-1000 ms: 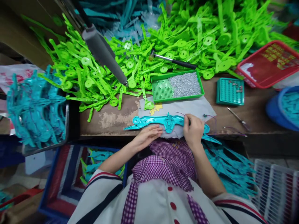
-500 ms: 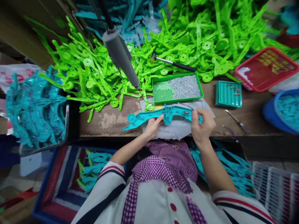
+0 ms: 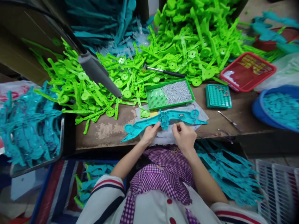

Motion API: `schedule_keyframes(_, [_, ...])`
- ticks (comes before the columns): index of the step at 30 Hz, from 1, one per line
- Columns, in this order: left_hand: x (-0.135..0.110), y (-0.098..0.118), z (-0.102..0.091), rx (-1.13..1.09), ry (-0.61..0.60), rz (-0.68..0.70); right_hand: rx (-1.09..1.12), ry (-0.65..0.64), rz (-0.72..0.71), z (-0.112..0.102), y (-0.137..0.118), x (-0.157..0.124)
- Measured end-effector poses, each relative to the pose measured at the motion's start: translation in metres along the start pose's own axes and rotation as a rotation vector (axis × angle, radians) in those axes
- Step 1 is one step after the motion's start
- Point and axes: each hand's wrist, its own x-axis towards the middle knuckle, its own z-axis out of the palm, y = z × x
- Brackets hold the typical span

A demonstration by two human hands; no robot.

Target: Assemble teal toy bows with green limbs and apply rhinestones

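Far left: stack of turquoise parts (image 3: 28, 124) in a black tray (image 3: 61, 137), piled above its rim. Topmost ones could slide off if the tray is knocked, I judge.

Next: heap of green parts (image 3: 77, 88) along the back of the table (image 3: 109, 139). A grey driver (image 3: 100, 74) slants down over it, tip close to the heap's near edge. A swing of the driver could catch loose pieces and drag them forward.

Centre: left hand (image 3: 150, 134) grips the turquoise bow-shaped piece (image 3: 173, 114), thumb beside its central bracket (image 3: 164, 120), fingers mostly hidden. The piece lies slightly tilted over a pale cloth (image 3: 163, 137) at the table's front edge. Only this hand visibly steadies it; a weak grip could let the long ends pivot.

Behind: hammer (image 3: 174, 74) on the green heap; green tray (image 3: 149, 107) part-filled with small metal bits. A bump from the piece could spill these.

Right hand (image 3: 185, 135): fingers curled tight, just below the piece's right half. Cannot tell whether it pinches anything.

Thin wire (image 3: 194, 115) loops at the piece's right end; it could snag or pull loose if tugged.

Further right: teal box (image 3: 211, 104), slender tool (image 3: 227, 119), red basket (image 3: 247, 73), blue bucket (image 3: 258, 104) of turquoise parts.
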Motion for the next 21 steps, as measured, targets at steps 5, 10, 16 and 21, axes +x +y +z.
schedule_keyframes(5, [0.0,-0.001,0.001,0.011,0.008,0.016,0.034,-0.115,0.122,0.003,-0.001,-0.001])
schedule_keyframes(10, [0.002,-0.005,-0.003,0.027,-0.047,0.083,0.047,-0.22,0.132,0.0,-0.003,0.005])
schedule_keyframes(16, [0.008,-0.012,-0.015,0.142,-0.066,0.188,-0.033,-0.306,0.11,-0.012,-0.013,0.013])
schedule_keyframes(21, [0.007,-0.013,-0.015,0.196,-0.071,0.231,-0.098,-0.455,0.009,-0.018,-0.015,0.022])
